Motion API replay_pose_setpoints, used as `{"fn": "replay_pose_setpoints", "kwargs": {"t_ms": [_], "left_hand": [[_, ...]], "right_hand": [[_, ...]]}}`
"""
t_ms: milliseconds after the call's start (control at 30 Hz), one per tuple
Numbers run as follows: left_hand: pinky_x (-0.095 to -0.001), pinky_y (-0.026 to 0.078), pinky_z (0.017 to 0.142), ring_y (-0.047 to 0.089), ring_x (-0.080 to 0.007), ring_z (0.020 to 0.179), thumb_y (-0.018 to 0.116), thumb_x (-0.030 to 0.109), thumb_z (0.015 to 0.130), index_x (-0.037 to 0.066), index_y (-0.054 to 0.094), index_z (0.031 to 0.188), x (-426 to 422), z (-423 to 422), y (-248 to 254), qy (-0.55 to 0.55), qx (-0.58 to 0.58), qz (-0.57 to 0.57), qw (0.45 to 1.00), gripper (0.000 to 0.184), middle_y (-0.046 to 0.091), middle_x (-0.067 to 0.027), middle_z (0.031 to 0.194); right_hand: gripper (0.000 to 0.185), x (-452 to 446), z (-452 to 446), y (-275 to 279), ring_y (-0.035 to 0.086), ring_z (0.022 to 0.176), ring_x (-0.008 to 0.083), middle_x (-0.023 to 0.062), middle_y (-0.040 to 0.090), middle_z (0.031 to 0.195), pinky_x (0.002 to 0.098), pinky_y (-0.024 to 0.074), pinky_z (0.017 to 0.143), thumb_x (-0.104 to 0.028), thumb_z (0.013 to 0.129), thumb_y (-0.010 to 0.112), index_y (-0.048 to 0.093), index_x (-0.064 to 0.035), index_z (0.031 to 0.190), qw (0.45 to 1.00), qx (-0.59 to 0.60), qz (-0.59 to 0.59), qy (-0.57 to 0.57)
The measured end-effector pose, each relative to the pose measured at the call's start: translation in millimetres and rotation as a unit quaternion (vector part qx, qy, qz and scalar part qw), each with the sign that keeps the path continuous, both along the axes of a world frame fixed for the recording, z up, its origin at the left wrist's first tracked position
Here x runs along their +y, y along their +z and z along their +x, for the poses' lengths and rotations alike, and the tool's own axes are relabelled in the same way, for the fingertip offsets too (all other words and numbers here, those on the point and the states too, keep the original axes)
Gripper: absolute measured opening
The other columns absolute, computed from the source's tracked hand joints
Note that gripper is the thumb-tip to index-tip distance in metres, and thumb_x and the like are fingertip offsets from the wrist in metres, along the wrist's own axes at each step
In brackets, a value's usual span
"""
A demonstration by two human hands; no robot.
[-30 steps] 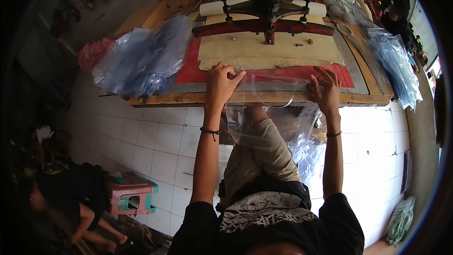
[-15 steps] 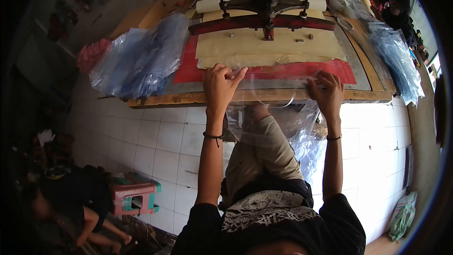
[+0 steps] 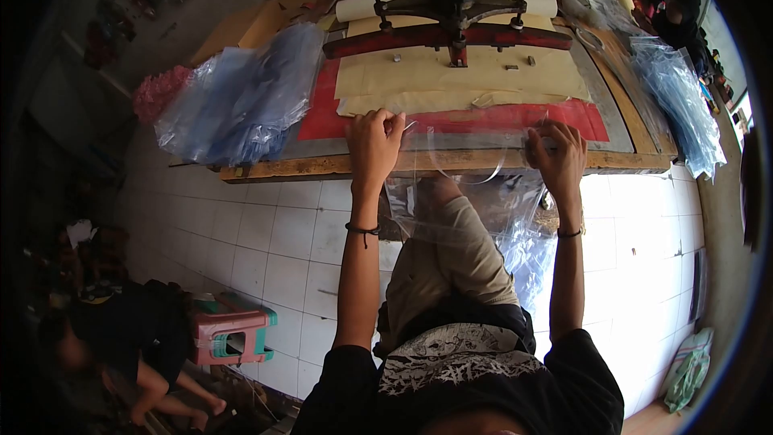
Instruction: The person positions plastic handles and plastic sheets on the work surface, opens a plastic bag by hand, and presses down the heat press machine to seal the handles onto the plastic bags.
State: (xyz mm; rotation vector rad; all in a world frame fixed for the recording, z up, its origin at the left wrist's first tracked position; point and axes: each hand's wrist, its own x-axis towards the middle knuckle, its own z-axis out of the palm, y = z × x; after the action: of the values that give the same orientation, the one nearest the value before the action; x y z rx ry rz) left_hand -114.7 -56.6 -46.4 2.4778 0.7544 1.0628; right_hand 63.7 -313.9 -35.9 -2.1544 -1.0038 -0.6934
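Note:
A clear plastic bag (image 3: 467, 205) with a pale curved strip, like a handle (image 3: 493, 172), is stretched between my two hands and hangs over the table's front edge. My left hand (image 3: 374, 143) pinches its upper left corner, thumb against fingers. At the upper right corner, my right hand (image 3: 557, 151) grips the plastic with curled fingers. Just beyond the bag lies a red sheet (image 3: 322, 117), partly covered by a yellowish cloth (image 3: 419, 80). Over the cloth stands the press bar (image 3: 507, 37), dark red on a black metal frame.
Piles of clear plastic lie at the left (image 3: 241, 105) and right (image 3: 676, 105) of the wooden-edged table (image 3: 298, 167). Scissors (image 3: 592, 39) rest at the right. Small metal pieces (image 3: 512, 68) sit on the cloth. A person (image 3: 129, 330) crouches lower left near stacked stools (image 3: 233, 334).
My left thumb has folded in against the fingers, where it was sticking out before. The bag stays stretched in nearly the same place, and my right hand has barely moved.

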Motion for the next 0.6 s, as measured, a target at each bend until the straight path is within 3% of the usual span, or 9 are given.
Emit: {"fn": "replay_pose_setpoints", "kwargs": {"t_ms": [267,400,500,600], "left_hand": [[-0.0425,0.041,0.074,0.054,-0.0298,0.075,0.063,0.028,0.088,0.002,0.062,0.077,1.7,2.6,-7.2,0.016,-0.020,0.046,0.999,0.028,0.062,-0.0095,0.070],[-0.0443,0.040,0.076,0.056,-0.0318,0.080,0.063,0.025,0.088,0.004,0.060,0.080,0.3,2.9,-7.3,0.014,0.002,0.033,0.999,0.023,0.062,-0.0098,0.077],[-0.0442,0.040,0.078,0.055,-0.0317,0.081,0.064,0.025,0.087,0.004,0.061,0.089,-1.3,2.7,-5.8,0.020,0.002,0.029,0.999,0.021,0.062,-0.0111,0.085],[-0.0407,0.042,0.085,0.055,-0.0321,0.086,0.064,0.016,0.086,0.005,0.060,0.104,-11.1,2.6,6.3,0.015,-0.048,0.125,0.991,0.021,0.062,-0.0123,0.090]], "right_hand": [[0.018,-0.6,6.3,-5.5,0.057,0.101,0.0261,0.0068,0.067,0.102,0.0401,0.0366,0.091,-0.024,0.083,0.064,0.067,-0.0062,0.084,1.000,0.027,0.005,0.007],[0.021,-0.4,8.3,-7.6,0.057,0.101,0.0259,0.0071,0.067,0.103,0.0406,0.0363,0.091,-0.024,0.083,0.064,0.064,-0.0062,0.094,0.999,0.031,-0.011,-0.011],[0.027,-1.0,8.4,-7.4,0.056,0.103,0.0256,0.0073,0.065,0.108,0.0412,0.0358,0.092,-0.023,0.084,0.063,0.061,-0.0070,0.105,0.998,0.059,-0.015,-0.015],[0.031,2.1,6.4,-7.1,0.054,0.109,0.0258,0.0086,0.063,0.114,0.0427,0.0327,0.098,-0.020,0.085,0.062,0.058,-0.0082,0.113,1.000,0.023,-0.013,-0.016]]}}
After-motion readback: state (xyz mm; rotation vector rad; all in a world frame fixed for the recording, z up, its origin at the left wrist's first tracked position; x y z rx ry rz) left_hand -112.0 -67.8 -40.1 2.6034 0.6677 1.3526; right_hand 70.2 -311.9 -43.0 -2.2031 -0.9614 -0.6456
